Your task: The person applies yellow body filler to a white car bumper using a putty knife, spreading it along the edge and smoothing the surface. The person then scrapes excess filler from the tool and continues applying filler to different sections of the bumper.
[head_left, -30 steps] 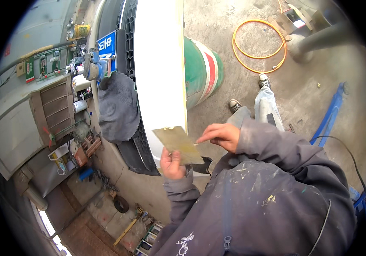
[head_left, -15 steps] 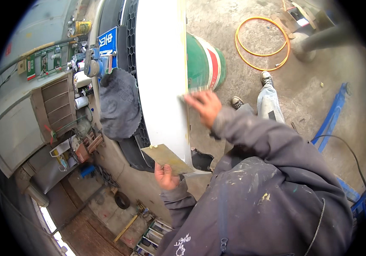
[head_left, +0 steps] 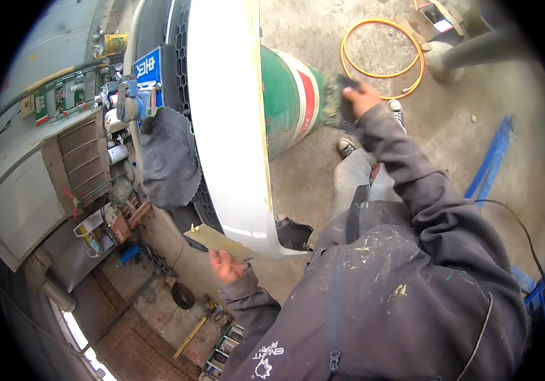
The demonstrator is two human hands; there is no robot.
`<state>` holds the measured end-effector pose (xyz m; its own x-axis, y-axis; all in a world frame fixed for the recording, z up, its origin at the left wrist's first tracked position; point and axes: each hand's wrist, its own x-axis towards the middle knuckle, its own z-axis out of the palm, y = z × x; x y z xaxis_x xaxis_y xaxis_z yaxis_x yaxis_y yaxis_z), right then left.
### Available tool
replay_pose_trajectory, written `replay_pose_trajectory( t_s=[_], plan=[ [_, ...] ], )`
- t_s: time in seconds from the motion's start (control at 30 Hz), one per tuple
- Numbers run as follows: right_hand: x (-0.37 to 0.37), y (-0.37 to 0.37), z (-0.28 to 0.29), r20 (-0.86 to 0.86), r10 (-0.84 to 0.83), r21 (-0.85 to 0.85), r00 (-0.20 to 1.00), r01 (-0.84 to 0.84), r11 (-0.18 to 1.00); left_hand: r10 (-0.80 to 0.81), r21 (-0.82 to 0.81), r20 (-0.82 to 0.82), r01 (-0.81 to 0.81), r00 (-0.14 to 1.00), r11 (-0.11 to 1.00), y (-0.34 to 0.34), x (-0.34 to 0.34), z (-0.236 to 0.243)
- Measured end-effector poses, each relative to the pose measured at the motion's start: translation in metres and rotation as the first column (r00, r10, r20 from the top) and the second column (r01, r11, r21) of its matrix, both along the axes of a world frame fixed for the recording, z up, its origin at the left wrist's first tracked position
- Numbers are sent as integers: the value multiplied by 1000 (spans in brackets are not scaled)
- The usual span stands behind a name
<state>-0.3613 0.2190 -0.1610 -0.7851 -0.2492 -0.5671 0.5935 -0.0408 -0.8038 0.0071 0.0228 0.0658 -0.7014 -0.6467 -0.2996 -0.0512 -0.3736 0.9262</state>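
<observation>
A white car bumper (head_left: 228, 127) stretches up the middle, with a pale yellowish smear along its right edge. My left hand (head_left: 227, 265) grips a flat putty board (head_left: 222, 241) beside the bumper's lower end. On the board's far corner sits a small dab of pale yellow putty (head_left: 194, 228). Away from the bumper, my right hand (head_left: 363, 98) is closed on a flat, dark putty spreader (head_left: 343, 103) smeared by motion. Behind the spreader stands a green drum (head_left: 279, 95) with a white and red band. A grey cloth (head_left: 169, 159) hangs over the black honeycomb grille.
An orange hose (head_left: 347, 54) lies coiled on the concrete floor, near a grey post (head_left: 482, 54) and an open cardboard box (head_left: 441, 19). To the right are a blue metal bar (head_left: 491, 159) and a dark cable. Cans and tools crowd a bench at the left.
My right hand has swung right and up, off the bumper's edge, with the putty spreader. My left hand and the putty board have shifted slightly left. The whole view has shifted a little.
</observation>
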Motion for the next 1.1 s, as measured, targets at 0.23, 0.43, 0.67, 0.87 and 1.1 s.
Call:
replay_pose_trajectory(
  t_s=[0.23, 0.43, 0.67, 0.87, 1.1],
  plan=[
    [-47, 63, -5, -171, 79, -70, 982, -92, 993, 118, 223, -69, -100, 991, 970, 12, -22, 3],
    [101, 26, -7, 178, 718, -362, 673, -633, 684, 257, 327, -63, -224, 964, 918, 22, -23, -4],
    [144, -22, -21, 124, 454, -469, 883, -351, 811, 289, 253, 51, -292, 956, 922, 22, 48, -7],
    [127, -77, 33, -511, 120, -241, 851, -276, 930, 86, 90, 146, -100, 985, 991, -12, 99, -10],
    [222, -98, 43, -583, -68, -169, 810, -40, 985, 69, 69, 212, -85, 975, 994, -49, 151, -55]
  ],
)
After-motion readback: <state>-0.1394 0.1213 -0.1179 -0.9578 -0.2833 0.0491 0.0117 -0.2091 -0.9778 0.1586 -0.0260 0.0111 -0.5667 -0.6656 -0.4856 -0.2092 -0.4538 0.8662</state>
